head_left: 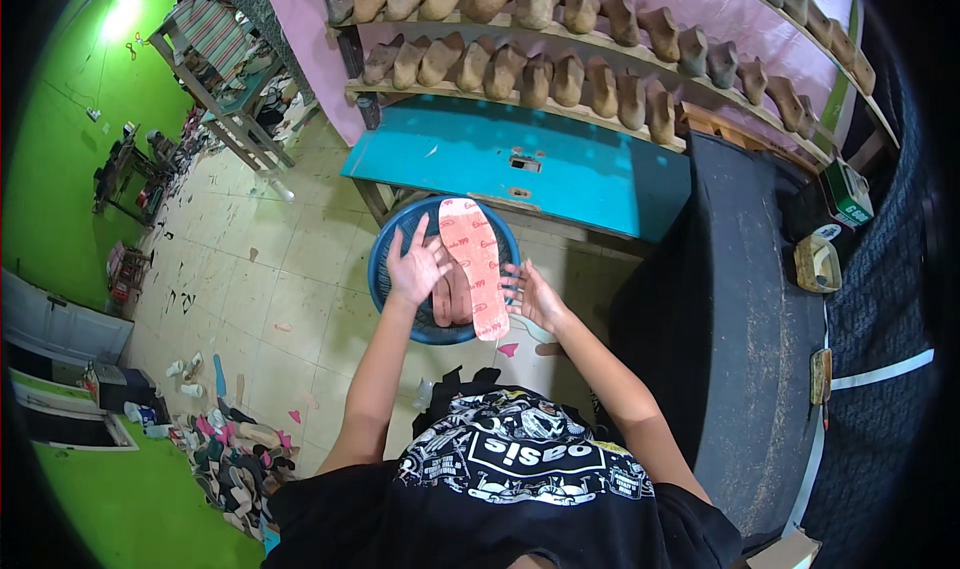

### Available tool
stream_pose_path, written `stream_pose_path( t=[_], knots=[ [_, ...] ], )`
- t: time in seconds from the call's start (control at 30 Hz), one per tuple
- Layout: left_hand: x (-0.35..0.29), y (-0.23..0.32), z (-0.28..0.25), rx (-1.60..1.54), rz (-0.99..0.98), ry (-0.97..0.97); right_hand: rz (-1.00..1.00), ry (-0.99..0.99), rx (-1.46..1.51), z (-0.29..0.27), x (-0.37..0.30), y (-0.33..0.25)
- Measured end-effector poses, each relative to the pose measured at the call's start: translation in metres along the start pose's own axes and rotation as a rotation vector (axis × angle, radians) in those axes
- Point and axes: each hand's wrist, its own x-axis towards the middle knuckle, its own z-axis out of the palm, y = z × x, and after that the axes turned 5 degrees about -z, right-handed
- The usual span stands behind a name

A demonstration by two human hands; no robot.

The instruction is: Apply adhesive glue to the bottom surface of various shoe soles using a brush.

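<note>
A pink insole-shaped sheet (473, 269) with red print and a white toe end stands out between my two hands, over a blue plastic basket (378, 287). My left hand (416, 267) is at its left edge, palm up and fingers spread. On the other side my right hand (537, 297) has its fingers stretched toward the sheet's right edge; whether they touch it I cannot tell. Neither hand is closed round the sheet. Darker pinkish-brown sole pieces (442, 301) lie in the basket underneath, partly hidden by the sheet.
Beyond the basket is a turquoise bench (430, 149), below shelves (560, 104) lined with shoe lasts. A black-covered table (740, 339) flanks my right, with a glue-stained container (817, 262) at its far edge. Scraps (235, 459) are heaped on the floor at left.
</note>
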Motion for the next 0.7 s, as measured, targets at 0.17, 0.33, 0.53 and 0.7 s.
stream_pose_path(
  t=[0.17,0.33,0.53,0.7],
  knots=[
    [0.040,0.041,-0.050,0.677,0.041,0.584,0.096,0.325,-0.257,-0.031,0.052,0.039],
    [0.033,0.037,-0.085,0.675,-0.085,0.579,0.279,0.499,-0.188,-0.043,0.036,0.071],
    [0.048,-0.001,-0.061,0.750,-0.284,0.325,0.033,0.563,0.044,-0.052,-0.002,0.047],
    [0.082,-0.057,-0.005,0.829,-0.465,0.066,-0.274,0.655,0.254,-0.050,-0.071,0.015]
  ],
)
